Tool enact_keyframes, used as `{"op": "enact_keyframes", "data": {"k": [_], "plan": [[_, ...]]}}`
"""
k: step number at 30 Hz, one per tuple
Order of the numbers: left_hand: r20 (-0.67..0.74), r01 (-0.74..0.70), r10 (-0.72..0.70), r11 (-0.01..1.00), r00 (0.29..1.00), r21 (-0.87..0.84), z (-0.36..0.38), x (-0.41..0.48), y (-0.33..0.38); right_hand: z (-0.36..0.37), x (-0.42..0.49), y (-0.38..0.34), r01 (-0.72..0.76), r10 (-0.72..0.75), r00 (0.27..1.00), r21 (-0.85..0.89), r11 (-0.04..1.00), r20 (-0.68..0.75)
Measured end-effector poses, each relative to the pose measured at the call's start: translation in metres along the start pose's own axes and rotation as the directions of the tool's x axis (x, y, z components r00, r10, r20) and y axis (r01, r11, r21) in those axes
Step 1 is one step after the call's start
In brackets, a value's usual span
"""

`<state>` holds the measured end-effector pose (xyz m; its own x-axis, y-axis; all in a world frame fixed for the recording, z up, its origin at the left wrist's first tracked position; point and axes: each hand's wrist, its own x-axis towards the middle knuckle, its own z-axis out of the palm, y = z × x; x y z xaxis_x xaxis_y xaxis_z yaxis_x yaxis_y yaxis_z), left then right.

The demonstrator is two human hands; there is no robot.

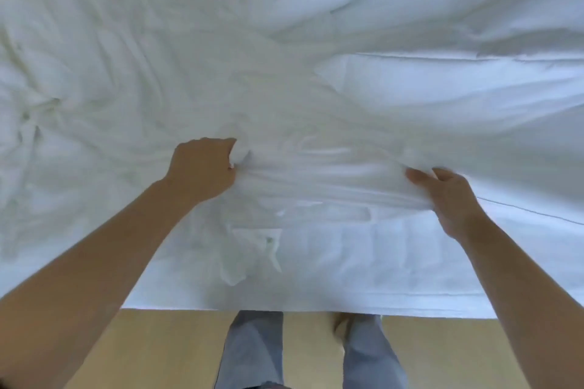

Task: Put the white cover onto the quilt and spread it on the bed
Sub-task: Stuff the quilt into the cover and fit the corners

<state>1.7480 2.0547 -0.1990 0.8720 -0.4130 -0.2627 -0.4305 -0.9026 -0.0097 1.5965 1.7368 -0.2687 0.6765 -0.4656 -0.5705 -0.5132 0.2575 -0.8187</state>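
Head view: both forearms reach forward over the bed's near edge [284,303]. The left hand [202,167] is fisted around a bunch of the white cover [316,174]; the right hand [448,196] pinches the same rumpled fold, stretched between them.

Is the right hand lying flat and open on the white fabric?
No, the right hand pinches a bunched fold of the white fabric.
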Motion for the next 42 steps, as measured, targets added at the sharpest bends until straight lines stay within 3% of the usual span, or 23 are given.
{"op": "enact_keyframes", "data": {"k": [2,4,7,10,13,16,18,20,23,25,27,30,33,35,36,37,38,39,40,41,42], "plan": [[0.098,0.064,-0.057,0.996,0.994,-0.064,0.005,-0.003,0.039,0.001,0.005,0.0,-0.001,0.0,0.999,0.002,1.0,0.047],[0.123,0.002,0.01,0.995,0.992,-0.098,0.008,0.0,0.09,0.001,0.011,0.003,-0.034,0.029,0.994,0.041,0.999,0.104],[0.19,-0.211,0.193,0.974,0.963,0.084,0.024,0.005,0.171,-0.008,0.011,-0.001,-0.097,0.077,0.978,0.097,0.99,0.191],[0.183,-0.29,0.254,0.934,0.95,0.209,0.043,0.022,0.213,-0.017,0.01,-0.008,-0.113,0.06,0.956,0.171,0.979,0.289],[0.175,-0.228,0.203,0.963,0.964,0.14,0.03,0.039,0.211,-0.023,0.013,-0.015,-0.155,0.058,0.937,0.262,0.952,0.344],[0.154,-0.123,0.127,0.992,0.98,-0.033,0.003,0.039,0.198,-0.019,0.011,-0.025,-0.193,0.023,0.886,0.324,0.926,0.464],[0.183,-0.052,0.073,0.992,0.98,-0.116,-0.007,0.044,0.194,-0.011,0.01,-0.033,-0.14,-0.012,0.855,0.254,0.957,0.518],[0.145,-0.012,0.034,0.988,0.989,-0.154,-0.006,0.046,0.19,0.001,0.015,-0.043,-0.046,-0.02,0.887,0.132,0.99,0.461],[-0.234,-0.139,0.114,0.986,0.965,-0.092,0.018,0.029,0.184,0.02,0.035,-0.052,-0.026,0.014,0.959,0.039,0.999,0.282],[-0.352,-0.198,0.163,0.978,0.922,-0.065,0.045,0.005,0.18,0.038,0.041,-0.054,-0.022,0.02,0.963,0.004,1.0,0.27],[-0.281,-0.141,0.124,0.989,0.952,-0.043,0.069,-0.009,0.176,0.055,0.04,-0.048,-0.041,0.06,0.943,-0.066,0.997,0.326],[-0.035,0.077,-0.078,0.996,0.996,-0.036,0.086,-0.005,0.171,0.079,0.029,-0.035,-0.169,0.195,0.894,-0.1,0.981,0.404],[-0.056,0.066,-0.069,0.997,0.996,-0.047,0.096,0.007,0.158,0.088,0.024,-0.025,-0.267,0.232,0.847,0.006,0.964,0.479],[-0.081,0.022,-0.026,0.999,0.996,-0.049,0.096,0.017,0.142,0.087,0.019,-0.014,-0.138,0.141,0.852,-0.043,0.99,0.504],[-0.082,0.033,-0.041,0.995,0.996,-0.097,0.093,0.024,0.134,0.084,0.016,-0.004,0.003,0.077,0.876,-0.167,0.986,0.476],[-0.074,0.07,-0.082,0.986,0.994,-0.154,0.089,0.033,0.127,0.079,0.015,0.009,0.2,-0.022,0.907,-0.383,0.902,0.421],[-0.054,0.097,-0.108,0.978,0.993,-0.184,0.084,0.042,0.12,0.071,0.017,0.024,0.358,-0.151,0.923,-0.644,0.677,0.354],[-0.063,0.105,-0.122,0.968,0.991,-0.226,0.082,0.052,0.115,0.06,0.023,0.04,0.421,-0.3,0.898,-0.821,0.386,0.32],[-0.059,0.113,-0.132,0.96,0.989,-0.255,0.078,0.059,0.111,0.05,0.03,0.051,0.399,-0.413,0.862,-0.897,0.191,0.295],[-0.068,0.109,-0.133,0.954,0.989,-0.278,0.075,0.065,0.108,0.042,0.038,0.056,0.364,-0.494,0.831,-0.922,0.133,0.256],[-0.064,0.104,-0.128,0.95,0.99,-0.295,0.074,0.07,0.106,0.039,0.045,0.055,0.333,-0.505,0.834,-0.932,0.141,0.221]]}}
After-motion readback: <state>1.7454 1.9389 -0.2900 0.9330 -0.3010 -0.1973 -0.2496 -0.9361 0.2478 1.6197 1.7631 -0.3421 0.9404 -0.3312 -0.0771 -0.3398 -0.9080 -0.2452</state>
